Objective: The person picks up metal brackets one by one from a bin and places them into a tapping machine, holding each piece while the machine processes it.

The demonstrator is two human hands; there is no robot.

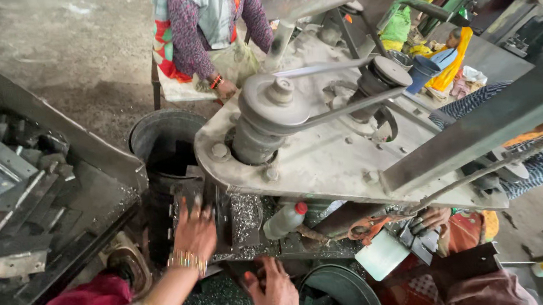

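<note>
My left hand (pixel 194 231), with bangles on the wrist, lies fingers apart on the dark work table (pixel 245 218) under the head of a grey drilling machine (pixel 322 149). Metal shavings cover that table. I cannot see anything gripped in it. My right hand (pixel 272 292) is lower, near the table's front edge, with its fingers spread and nothing in it. A plastic bottle with a red cap (pixel 286 220) lies on the table just right of my left hand.
A black drum (pixel 165 137) stands behind the table. Flat metal pieces (pixel 6 190) are piled on a bench at the left. A black bucket (pixel 342 291) sits below. One person's hand (pixel 225 89) is across the machine, another's hand (pixel 432 217) at the right.
</note>
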